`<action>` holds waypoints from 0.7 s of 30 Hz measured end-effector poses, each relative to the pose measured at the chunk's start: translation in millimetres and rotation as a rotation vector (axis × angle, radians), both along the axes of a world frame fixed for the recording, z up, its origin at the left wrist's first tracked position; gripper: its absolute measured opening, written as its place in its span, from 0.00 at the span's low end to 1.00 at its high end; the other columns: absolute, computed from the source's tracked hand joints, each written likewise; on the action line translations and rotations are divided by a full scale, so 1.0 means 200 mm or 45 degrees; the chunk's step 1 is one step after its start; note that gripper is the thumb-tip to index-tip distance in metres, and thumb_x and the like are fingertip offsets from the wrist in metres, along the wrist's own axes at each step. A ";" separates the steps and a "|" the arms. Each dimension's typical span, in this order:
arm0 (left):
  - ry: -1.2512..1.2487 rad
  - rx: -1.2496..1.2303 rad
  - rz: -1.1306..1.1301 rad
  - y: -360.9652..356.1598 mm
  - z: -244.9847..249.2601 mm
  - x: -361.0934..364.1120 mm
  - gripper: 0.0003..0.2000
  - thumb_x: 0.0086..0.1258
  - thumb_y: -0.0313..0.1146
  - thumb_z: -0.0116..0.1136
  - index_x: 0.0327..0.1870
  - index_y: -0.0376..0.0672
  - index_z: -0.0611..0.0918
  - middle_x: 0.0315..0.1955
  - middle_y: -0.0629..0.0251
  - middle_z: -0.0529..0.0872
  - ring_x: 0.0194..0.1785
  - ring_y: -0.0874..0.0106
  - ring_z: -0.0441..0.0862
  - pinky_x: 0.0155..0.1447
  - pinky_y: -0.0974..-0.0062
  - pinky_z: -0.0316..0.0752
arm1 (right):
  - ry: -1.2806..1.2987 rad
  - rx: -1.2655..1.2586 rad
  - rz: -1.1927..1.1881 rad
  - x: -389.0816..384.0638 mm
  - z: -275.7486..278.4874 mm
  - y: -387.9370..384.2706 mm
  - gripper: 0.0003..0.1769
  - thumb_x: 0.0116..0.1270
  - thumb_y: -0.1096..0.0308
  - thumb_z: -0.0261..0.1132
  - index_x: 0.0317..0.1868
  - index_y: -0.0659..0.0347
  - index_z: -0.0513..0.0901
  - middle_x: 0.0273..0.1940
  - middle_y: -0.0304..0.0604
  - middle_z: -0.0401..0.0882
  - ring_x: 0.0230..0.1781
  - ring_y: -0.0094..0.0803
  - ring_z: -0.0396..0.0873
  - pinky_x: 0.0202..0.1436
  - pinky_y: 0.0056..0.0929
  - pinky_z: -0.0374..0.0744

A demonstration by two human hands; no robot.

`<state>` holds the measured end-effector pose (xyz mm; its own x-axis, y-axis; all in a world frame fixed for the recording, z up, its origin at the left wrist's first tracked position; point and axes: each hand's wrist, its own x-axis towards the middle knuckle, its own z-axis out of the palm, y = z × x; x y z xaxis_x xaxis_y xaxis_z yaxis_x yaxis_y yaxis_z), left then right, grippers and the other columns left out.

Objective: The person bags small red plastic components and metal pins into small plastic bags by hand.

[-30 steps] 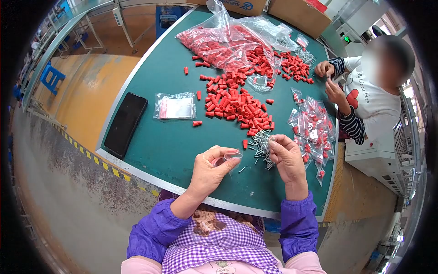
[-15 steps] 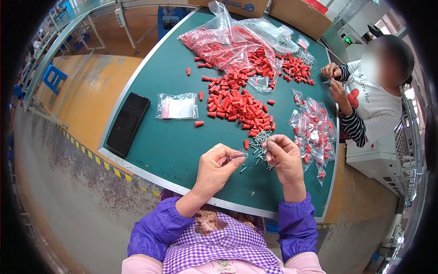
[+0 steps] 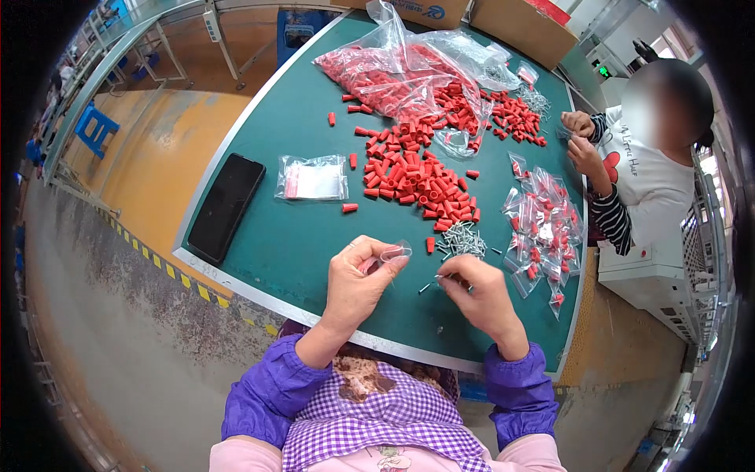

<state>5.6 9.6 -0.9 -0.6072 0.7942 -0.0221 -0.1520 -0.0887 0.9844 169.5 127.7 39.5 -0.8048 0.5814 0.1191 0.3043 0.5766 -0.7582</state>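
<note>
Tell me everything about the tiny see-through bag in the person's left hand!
The small clear plastic bag is thin, shiny and see-through, so it looks soft. Its mouth is held open in a rounded loop. The left hand pinches it between thumb and fingers and holds it up over the green table top, near the front edge. Nothing else touches it. Whether anything is inside is too small to tell.

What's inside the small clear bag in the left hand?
The bag is pinched open by the left hand, and its mouth looks empty. The lower part is covered by the fingers, so anything at the bottom cannot be seen.
</note>
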 end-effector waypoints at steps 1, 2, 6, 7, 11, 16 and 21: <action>-0.001 -0.001 -0.001 0.00 0.00 -0.01 0.05 0.61 0.21 0.65 0.36 0.35 0.83 0.32 0.71 0.81 0.36 0.85 0.76 0.40 0.87 0.72 | 0.004 0.199 0.147 -0.01 -0.01 -0.01 0.07 0.58 0.77 0.67 0.37 0.64 0.80 0.33 0.42 0.82 0.30 0.31 0.81 0.33 0.25 0.78; 0.022 -0.004 0.001 -0.01 0.00 -0.01 0.05 0.61 0.21 0.65 0.36 0.35 0.83 0.33 0.71 0.81 0.37 0.84 0.77 0.41 0.86 0.72 | 0.001 0.202 0.152 -0.01 -0.01 -0.02 0.08 0.56 0.77 0.67 0.37 0.63 0.80 0.34 0.44 0.81 0.33 0.37 0.82 0.34 0.28 0.79; 0.037 -0.004 0.005 -0.02 0.00 -0.02 0.05 0.61 0.21 0.65 0.36 0.35 0.83 0.33 0.71 0.81 0.37 0.84 0.77 0.42 0.86 0.73 | -0.030 0.165 0.134 -0.01 -0.01 -0.04 0.07 0.56 0.77 0.67 0.36 0.64 0.81 0.34 0.44 0.81 0.33 0.35 0.82 0.34 0.27 0.79; 0.036 -0.004 0.007 -0.02 0.00 -0.02 0.05 0.61 0.21 0.65 0.36 0.35 0.83 0.33 0.71 0.81 0.37 0.84 0.77 0.42 0.86 0.73 | -0.114 -0.065 0.018 -0.02 0.00 -0.05 0.07 0.56 0.77 0.67 0.36 0.64 0.81 0.34 0.44 0.81 0.33 0.35 0.82 0.34 0.27 0.79; 0.030 -0.048 -0.006 -0.03 0.00 -0.03 0.05 0.61 0.21 0.65 0.36 0.35 0.83 0.33 0.71 0.82 0.37 0.84 0.76 0.42 0.86 0.73 | -0.199 -0.197 -0.031 -0.01 -0.01 -0.05 0.07 0.55 0.77 0.68 0.36 0.63 0.82 0.33 0.44 0.81 0.33 0.36 0.82 0.34 0.28 0.79; 0.015 -0.034 -0.002 -0.03 0.00 -0.03 0.05 0.61 0.22 0.65 0.36 0.36 0.83 0.33 0.71 0.82 0.37 0.84 0.76 0.42 0.86 0.73 | -0.102 0.307 0.193 -0.01 -0.06 -0.07 0.07 0.55 0.76 0.68 0.35 0.64 0.82 0.33 0.43 0.80 0.32 0.39 0.81 0.35 0.32 0.79; 0.020 -0.050 -0.003 -0.03 0.02 -0.03 0.05 0.61 0.22 0.66 0.36 0.35 0.83 0.32 0.72 0.81 0.36 0.84 0.76 0.41 0.86 0.72 | -0.202 0.431 0.265 -0.02 -0.05 -0.06 0.06 0.56 0.76 0.67 0.35 0.64 0.80 0.32 0.43 0.78 0.32 0.41 0.81 0.35 0.34 0.79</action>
<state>0.3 3.9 3.3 -0.6057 0.7945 -0.0439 -0.1369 -0.0497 0.9893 164.9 114.9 29.5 -0.9247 0.3538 0.1405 0.2528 0.8466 -0.4684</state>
